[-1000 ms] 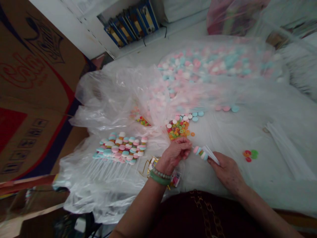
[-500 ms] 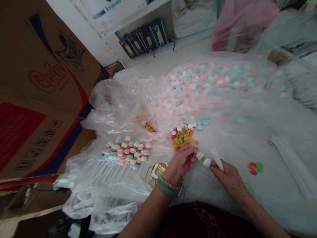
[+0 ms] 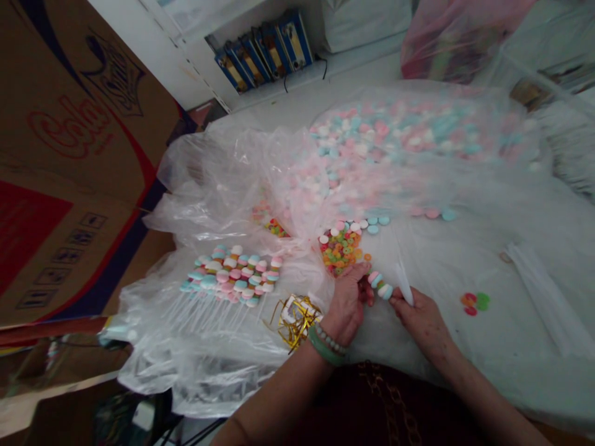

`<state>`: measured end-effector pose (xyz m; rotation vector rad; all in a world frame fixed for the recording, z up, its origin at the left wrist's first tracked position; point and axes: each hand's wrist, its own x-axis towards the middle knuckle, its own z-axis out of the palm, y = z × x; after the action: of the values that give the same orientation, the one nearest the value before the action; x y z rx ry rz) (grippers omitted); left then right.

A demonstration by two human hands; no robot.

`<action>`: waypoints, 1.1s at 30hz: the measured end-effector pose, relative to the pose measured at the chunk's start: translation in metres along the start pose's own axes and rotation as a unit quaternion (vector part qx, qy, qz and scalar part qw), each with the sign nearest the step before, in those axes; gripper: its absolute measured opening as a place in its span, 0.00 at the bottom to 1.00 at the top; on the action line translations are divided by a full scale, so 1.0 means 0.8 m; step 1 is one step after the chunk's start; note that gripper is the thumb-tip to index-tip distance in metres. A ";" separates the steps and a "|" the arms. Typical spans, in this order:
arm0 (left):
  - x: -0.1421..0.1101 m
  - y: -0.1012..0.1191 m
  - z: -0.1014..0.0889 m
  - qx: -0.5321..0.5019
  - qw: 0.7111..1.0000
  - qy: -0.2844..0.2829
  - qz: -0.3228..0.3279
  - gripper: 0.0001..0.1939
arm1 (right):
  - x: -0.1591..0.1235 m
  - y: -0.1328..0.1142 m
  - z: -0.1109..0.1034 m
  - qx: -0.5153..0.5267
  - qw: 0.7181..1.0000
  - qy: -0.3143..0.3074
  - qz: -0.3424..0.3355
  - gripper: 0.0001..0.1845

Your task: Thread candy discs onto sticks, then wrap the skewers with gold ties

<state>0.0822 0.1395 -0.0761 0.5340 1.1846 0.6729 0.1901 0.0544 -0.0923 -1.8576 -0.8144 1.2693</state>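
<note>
My right hand (image 3: 425,325) pinches the lower end of a short candy skewer (image 3: 381,286), threaded with pink, white and blue marshmallows and green bits between them. A narrow white strip (image 3: 403,282) rises from the same fingers; its kind is unclear. At the skewer's upper end, my left hand (image 3: 348,303) has its fingers curled together, and what they hold is hidden. Just beyond the left hand lies a heap of small gummy rings (image 3: 341,251), orange, green and red. Loose marshmallows (image 3: 372,224) border that heap.
Finished-looking marshmallow skewers (image 3: 232,275) lie in rows at left. Gold twist ties (image 3: 297,319) sit beside my left wrist. A large clear bag of marshmallows (image 3: 390,136) spreads behind. Several gummy rings (image 3: 474,302) and a long white bundle (image 3: 539,291) lie right. A cardboard box (image 3: 88,173) stands left.
My left hand has shifted slightly right and turned, its fingers now lower beside the skewer's upper end. More of the gold ties shows. The camera view has shifted a little.
</note>
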 end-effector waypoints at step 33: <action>-0.002 0.007 0.020 0.293 0.943 0.015 0.159 0.21 | 0.005 0.001 -0.015 0.162 0.982 0.093 0.039 0.11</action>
<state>0.0963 0.1422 -0.0664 1.2397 1.3420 0.5931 0.2032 0.0547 -0.0921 -1.7238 -0.4095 1.1754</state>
